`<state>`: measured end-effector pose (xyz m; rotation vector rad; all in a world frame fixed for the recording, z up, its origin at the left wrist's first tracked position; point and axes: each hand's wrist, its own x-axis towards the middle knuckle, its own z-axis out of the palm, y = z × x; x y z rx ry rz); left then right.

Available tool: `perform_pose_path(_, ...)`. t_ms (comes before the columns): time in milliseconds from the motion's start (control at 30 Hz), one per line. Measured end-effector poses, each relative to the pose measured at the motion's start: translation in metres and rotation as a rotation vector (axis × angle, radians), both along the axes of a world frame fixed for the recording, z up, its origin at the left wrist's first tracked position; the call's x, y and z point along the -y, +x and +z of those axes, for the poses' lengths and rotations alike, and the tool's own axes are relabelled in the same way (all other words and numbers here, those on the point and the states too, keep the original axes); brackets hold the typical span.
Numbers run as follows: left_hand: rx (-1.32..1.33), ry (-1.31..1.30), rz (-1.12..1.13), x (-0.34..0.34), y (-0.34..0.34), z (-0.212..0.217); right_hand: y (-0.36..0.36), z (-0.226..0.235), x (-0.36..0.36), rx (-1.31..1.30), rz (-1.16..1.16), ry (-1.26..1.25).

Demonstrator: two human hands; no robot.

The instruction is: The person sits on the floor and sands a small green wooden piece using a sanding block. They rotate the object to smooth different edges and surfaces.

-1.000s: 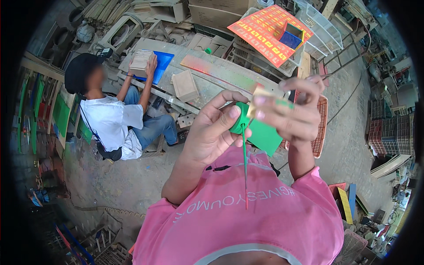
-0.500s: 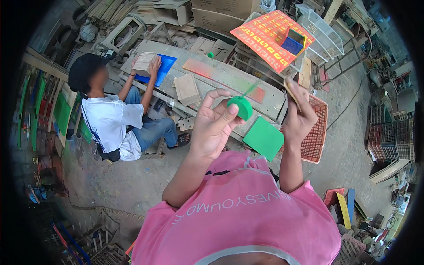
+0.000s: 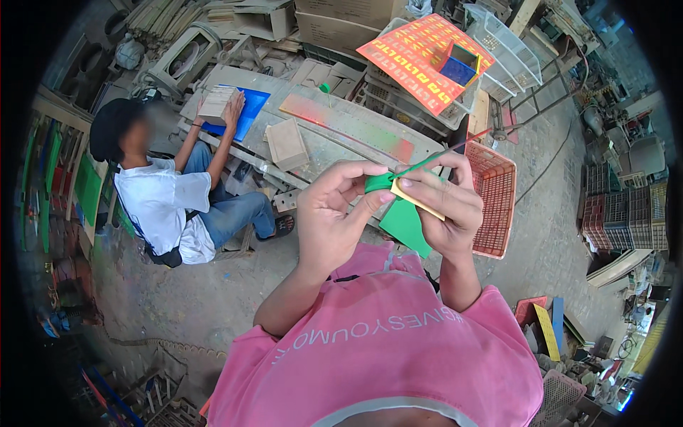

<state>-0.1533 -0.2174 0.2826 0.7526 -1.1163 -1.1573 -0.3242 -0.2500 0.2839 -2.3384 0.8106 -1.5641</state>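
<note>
the left hand (image 3: 333, 210) pinches a small green piece (image 3: 377, 183) with its thumb and fingers. the green piece has a round edge, and it is up in the air in front of the pink shirt (image 3: 384, 334). the right hand (image 3: 457, 213) pinches a flat tan pad (image 3: 425, 203). one end of the pad is right up by the green piece, and the two hands are close together. a thin green stick (image 3: 435, 158) goes from the green piece up to the right, past the fingers of the right hand, and its far end looks red.

under the hands is a flat green board (image 3: 407, 228), partly hidden by the right hand. an orange basket (image 3: 496, 203) sits just to the right of that hand.

behind the hands is a long gray bench (image 3: 377, 122). a wooden box (image 3: 287, 146) and a long red and green strip (image 3: 345, 128) lie on it. farther back is a red sheet (image 3: 405, 53) with yellow marks, and a little blue box (image 3: 459, 69) sits on it.

on the left, another person (image 3: 163, 192) in a white shirt holds a stack of thin wood pieces (image 3: 217, 107) over a blue board (image 3: 252, 114).
</note>
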Motion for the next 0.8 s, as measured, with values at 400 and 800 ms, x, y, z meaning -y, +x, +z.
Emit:
perform_pose_path(400,-0.594,0.207,-0.200,0.012,0.004,-0.019,0.008,-0.021,0.000,-0.018,-0.064,-0.173)
perform_pose_path(800,-0.594,0.113,-0.278,0.011,0.005,-0.018,0.012,0.012,-0.002,-0.173,-0.127,-0.173)
